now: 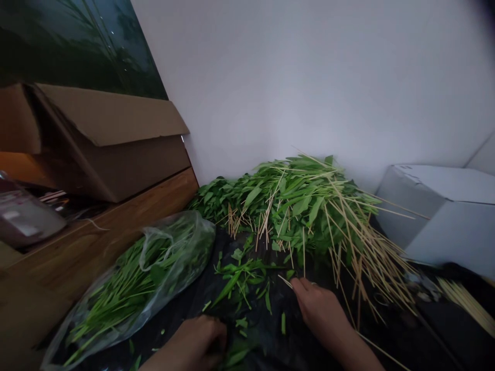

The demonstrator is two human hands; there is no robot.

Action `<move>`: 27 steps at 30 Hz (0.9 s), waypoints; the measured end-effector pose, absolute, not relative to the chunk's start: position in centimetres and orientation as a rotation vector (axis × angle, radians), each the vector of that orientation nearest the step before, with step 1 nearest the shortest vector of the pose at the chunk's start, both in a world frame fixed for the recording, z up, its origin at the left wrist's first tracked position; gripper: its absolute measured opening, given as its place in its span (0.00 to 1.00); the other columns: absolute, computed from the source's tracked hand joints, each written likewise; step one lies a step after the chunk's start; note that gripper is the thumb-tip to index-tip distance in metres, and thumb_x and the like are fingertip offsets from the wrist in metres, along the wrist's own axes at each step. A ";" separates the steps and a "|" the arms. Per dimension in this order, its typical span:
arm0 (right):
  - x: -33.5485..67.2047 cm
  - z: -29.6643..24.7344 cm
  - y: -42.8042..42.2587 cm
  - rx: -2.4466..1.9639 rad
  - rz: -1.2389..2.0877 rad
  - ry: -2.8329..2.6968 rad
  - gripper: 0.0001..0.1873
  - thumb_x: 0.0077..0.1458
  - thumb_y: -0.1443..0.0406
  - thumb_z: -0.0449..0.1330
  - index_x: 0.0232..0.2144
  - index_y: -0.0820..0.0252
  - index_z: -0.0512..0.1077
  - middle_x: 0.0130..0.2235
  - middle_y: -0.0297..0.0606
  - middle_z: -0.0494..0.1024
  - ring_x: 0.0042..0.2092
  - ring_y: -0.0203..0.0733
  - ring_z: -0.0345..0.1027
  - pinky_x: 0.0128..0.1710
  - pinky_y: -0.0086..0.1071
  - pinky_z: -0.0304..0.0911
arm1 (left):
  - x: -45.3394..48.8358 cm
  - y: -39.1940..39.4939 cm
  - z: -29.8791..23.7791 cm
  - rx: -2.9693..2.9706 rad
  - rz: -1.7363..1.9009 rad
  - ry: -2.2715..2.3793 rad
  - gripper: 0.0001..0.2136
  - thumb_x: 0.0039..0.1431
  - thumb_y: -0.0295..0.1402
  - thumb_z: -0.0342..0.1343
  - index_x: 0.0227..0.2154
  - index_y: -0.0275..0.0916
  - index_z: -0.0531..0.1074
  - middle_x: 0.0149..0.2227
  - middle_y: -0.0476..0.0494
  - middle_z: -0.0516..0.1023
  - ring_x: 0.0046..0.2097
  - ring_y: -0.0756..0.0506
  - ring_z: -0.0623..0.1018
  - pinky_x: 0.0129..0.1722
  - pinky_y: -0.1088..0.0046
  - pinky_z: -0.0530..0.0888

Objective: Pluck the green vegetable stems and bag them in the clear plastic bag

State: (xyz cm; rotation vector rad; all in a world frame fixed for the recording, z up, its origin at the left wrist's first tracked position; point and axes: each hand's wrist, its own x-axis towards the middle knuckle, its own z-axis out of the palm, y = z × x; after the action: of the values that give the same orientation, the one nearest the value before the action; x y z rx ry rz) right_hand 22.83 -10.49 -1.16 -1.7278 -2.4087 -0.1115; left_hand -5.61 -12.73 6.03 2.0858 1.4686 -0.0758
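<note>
My right hand (315, 305) is closed on a thin bamboo skewer (285, 281), whose tip pokes out past the fingers. Low in the head view, my left hand (199, 337) has its fingers curled downward; what they hold, if anything, is hidden. Leafy green stems (243, 355) lie just beside it, dim at the bottom edge. Between and beyond both hands is a small loose heap of green leaves (242, 278). Behind that rises a large pile of leafy greens threaded on skewers (305, 201), with many bare stick ends (371, 247) jutting out to the right.
An open clear plastic bag (204, 232) of long greens lies at left on the black sheet (204, 283). A wooden ledge (154, 193) carries a cardboard box (143, 159). At right stand a white box (456, 221) and a bundle of pale skewers (469, 304). A white wall closes the back.
</note>
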 end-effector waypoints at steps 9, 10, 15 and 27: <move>22.7 -1.3 -10.5 -1.740 -0.082 -2.404 0.12 0.56 0.76 0.52 0.38 0.57 0.69 0.34 0.34 0.76 0.32 0.40 0.73 0.27 0.30 0.56 | -4.1 -6.6 6.5 1.938 0.567 1.378 0.07 0.55 0.34 0.50 0.33 0.36 0.70 0.25 0.52 0.71 0.28 0.50 0.69 0.28 0.77 0.64; 22.7 -1.3 -10.5 -1.739 -0.078 -2.405 0.12 0.56 0.76 0.52 0.38 0.57 0.69 0.34 0.35 0.76 0.33 0.40 0.73 0.28 0.29 0.56 | -3.7 -6.2 6.0 1.922 0.610 1.390 0.10 0.55 0.34 0.51 0.38 0.36 0.70 0.27 0.51 0.74 0.29 0.49 0.71 0.30 0.77 0.65; 22.4 -1.2 -10.7 -1.744 -0.027 -2.428 0.15 0.56 0.77 0.51 0.40 0.57 0.70 0.35 0.35 0.76 0.34 0.41 0.74 0.29 0.30 0.58 | -2.5 -6.5 3.7 1.963 0.547 1.336 0.14 0.55 0.34 0.54 0.45 0.39 0.72 0.35 0.48 0.80 0.35 0.47 0.76 0.34 0.76 0.68; 22.5 -3.6 -10.6 -1.699 -0.086 -2.478 0.22 0.51 0.82 0.49 0.41 0.57 0.71 0.36 0.35 0.77 0.33 0.40 0.75 0.28 0.28 0.61 | -11.6 -7.2 6.1 2.122 0.735 1.900 0.14 0.59 0.39 0.49 0.41 0.40 0.76 0.42 0.43 0.80 0.42 0.41 0.78 0.43 0.68 0.72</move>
State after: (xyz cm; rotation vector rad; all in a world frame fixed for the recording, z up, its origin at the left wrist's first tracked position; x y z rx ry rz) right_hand 22.54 -10.62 -3.57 -1.6988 -2.4778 -0.0861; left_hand -11.62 -7.24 6.08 2.1223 1.9002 0.7353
